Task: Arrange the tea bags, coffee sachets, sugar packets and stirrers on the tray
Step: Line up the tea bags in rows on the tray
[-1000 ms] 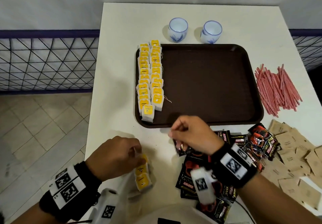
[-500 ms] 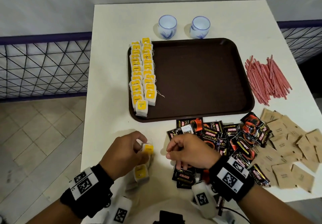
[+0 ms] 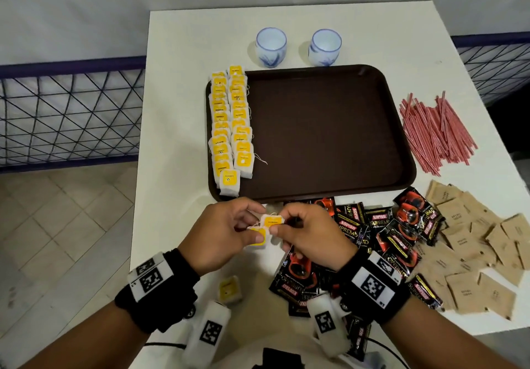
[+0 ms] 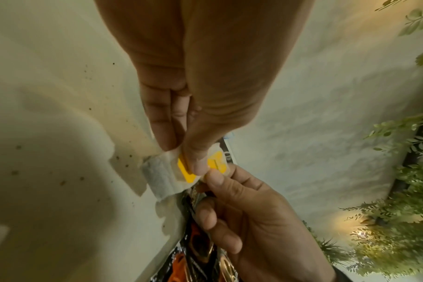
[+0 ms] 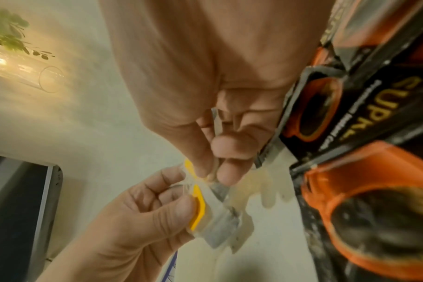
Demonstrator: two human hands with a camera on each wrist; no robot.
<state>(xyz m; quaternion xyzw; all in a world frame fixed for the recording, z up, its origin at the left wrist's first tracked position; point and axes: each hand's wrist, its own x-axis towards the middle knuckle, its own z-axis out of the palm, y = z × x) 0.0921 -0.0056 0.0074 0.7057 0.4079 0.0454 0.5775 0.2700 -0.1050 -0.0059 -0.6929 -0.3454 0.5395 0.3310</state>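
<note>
Two rows of yellow-tagged tea bags [image 3: 231, 127] lie along the left side of the brown tray [image 3: 315, 139]. Just in front of the tray my two hands meet above the table. My left hand [image 3: 253, 226] pinches one tea bag [image 3: 256, 241] with the thumb on its yellow tag [image 4: 186, 172]. My right hand [image 3: 277, 223] pinches a second tea bag [image 3: 272, 221] beside it, and the two bags touch. In the right wrist view the right fingertips [image 5: 205, 164] close on a tag while the left hand holds its tea bag [image 5: 198, 213] below. One loose tea bag [image 3: 229, 288] lies by my left wrist.
Black coffee sachets [image 3: 372, 231] are heaped right of my hands, brown sugar packets [image 3: 473, 242] further right, red stirrers [image 3: 436, 133] beside the tray's right edge. Two white and blue cups [image 3: 271, 47] [image 3: 324, 47] stand behind the tray. The table's left edge is close.
My left hand rose from the table's near edge with a tea bag and moved toward the tray. My right hand came across to meet it and now pinches a second bag.
</note>
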